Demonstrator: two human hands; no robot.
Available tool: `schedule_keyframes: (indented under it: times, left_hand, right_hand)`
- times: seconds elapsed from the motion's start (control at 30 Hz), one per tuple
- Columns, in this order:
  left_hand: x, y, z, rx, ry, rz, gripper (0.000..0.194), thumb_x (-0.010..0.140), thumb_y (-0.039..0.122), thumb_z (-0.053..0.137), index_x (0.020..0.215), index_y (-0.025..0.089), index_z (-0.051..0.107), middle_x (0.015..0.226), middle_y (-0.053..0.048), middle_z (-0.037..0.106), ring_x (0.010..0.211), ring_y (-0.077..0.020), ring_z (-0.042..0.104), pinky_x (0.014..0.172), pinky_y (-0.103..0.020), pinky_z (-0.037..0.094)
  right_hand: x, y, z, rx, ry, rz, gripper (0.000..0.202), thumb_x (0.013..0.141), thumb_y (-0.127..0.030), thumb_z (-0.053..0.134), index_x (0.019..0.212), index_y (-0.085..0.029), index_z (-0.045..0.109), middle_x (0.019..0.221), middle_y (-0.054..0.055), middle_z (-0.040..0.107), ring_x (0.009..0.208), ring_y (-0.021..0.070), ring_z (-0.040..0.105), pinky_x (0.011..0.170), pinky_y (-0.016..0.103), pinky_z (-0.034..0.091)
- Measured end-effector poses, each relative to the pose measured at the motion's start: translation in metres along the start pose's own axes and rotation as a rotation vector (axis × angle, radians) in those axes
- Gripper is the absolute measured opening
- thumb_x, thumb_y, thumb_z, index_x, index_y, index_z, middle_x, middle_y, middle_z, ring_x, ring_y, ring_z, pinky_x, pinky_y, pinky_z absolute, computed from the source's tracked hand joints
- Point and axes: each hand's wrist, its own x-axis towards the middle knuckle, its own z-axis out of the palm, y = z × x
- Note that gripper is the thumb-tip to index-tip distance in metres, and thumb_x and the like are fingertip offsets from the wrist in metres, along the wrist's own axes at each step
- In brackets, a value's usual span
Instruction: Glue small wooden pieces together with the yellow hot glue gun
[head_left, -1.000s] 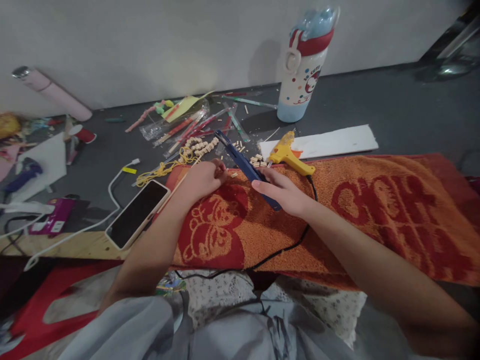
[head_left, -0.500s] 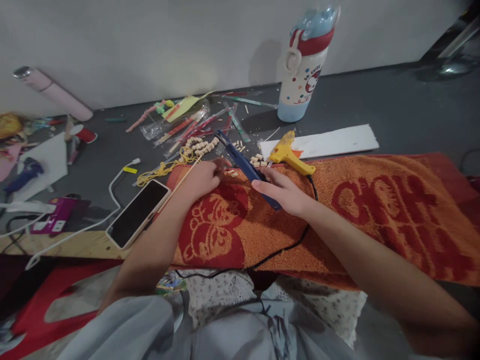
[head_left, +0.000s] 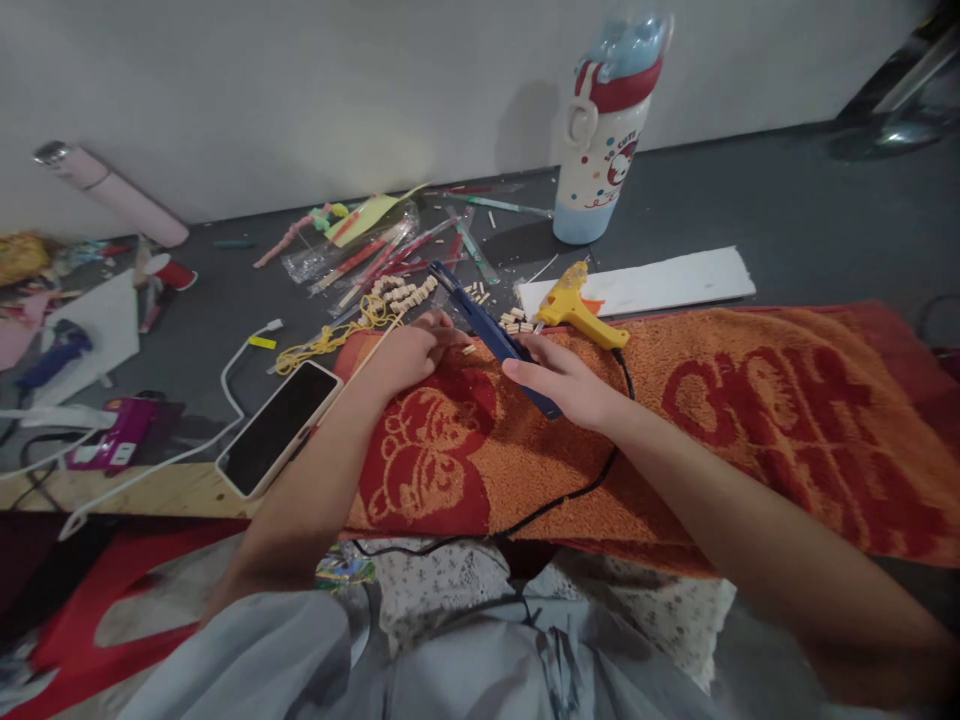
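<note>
In my right hand (head_left: pixel 574 385) is a long dark-blue hand tool (head_left: pixel 487 325) with two slim arms and a narrow tip, slanting up to the left; its exact kind is unclear. My left hand (head_left: pixel 420 350) rests on the towel's far edge, fingers bent and close together, beside a small cut piece of wood (head_left: pixel 469 350). What its fingertips pinch, if anything, is hidden. More short wooden pieces (head_left: pixel 516 320) lie just beyond the tool. Under both hands spreads an orange and red towel (head_left: pixel 555 470). A thin wooden stick (head_left: pixel 367 355) runs along my left forearm.
A yellow glue gun (head_left: pixel 577 310) lies on a white strip (head_left: pixel 675 285), its black cord crossing the towel. A phone (head_left: pixel 277 430) sits left of my forearm. Behind are yellow string (head_left: pixel 322 345), wrapped sticks (head_left: pixel 375 255) and a tall bottle (head_left: pixel 600 150). A pink flask (head_left: pixel 112 190) leans at left.
My left hand has lowered its fingers onto the towel and reached slightly right, over the small wooden pieces. My right hand and the blue tool have stayed nearly still.
</note>
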Motion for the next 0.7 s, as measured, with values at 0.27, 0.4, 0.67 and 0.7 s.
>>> schedule_keyframes:
  times: [0.27,0.4,0.67,0.7]
  left_hand:
    - [0.003,-0.007,0.007,0.04,0.032,-0.056,0.031,0.089,0.028,0.045,0.103,0.023,0.072,0.101,-0.007,0.071,0.099,-0.0206,0.064,0.087,-0.03,0.047]
    - [0.004,-0.006,0.007,0.019,0.05,-0.03,0.032,0.09,0.032,0.043,0.103,0.021,0.07,0.101,-0.008,0.071,0.101,-0.0217,0.063,0.087,-0.03,0.047]
    - [0.003,0.008,0.002,-0.26,0.328,-0.142,0.025,0.076,0.023,0.056,0.093,0.012,0.072,0.083,-0.008,0.072,0.068,-0.0155,0.061,0.066,-0.026,0.047]
    - [0.002,0.008,0.001,-0.322,0.398,-0.168,0.025,0.073,0.021,0.057,0.091,0.012,0.072,0.081,-0.007,0.072,0.066,-0.0143,0.06,0.063,-0.025,0.045]
  right_hand:
    - [0.001,-0.003,0.0,-0.025,-0.033,-0.015,0.044,0.082,-0.055,0.059,0.108,-0.019,0.059,0.105,0.008,0.065,0.102,0.0234,0.057,0.087,0.036,0.047]
    - [0.001,-0.003,0.0,-0.024,-0.031,-0.01,0.05,0.083,-0.055,0.058,0.116,-0.018,0.057,0.113,0.009,0.065,0.108,0.0245,0.057,0.093,0.038,0.046]
    - [0.0,-0.002,0.0,-0.02,-0.02,-0.007,0.055,0.081,-0.055,0.059,0.122,-0.018,0.055,0.127,0.011,0.063,0.117,0.0266,0.057,0.103,0.042,0.043]
    - [0.0,-0.002,0.0,-0.023,-0.018,-0.009,0.056,0.081,-0.056,0.06,0.122,-0.018,0.055,0.127,0.011,0.063,0.118,0.0268,0.057,0.105,0.043,0.042]
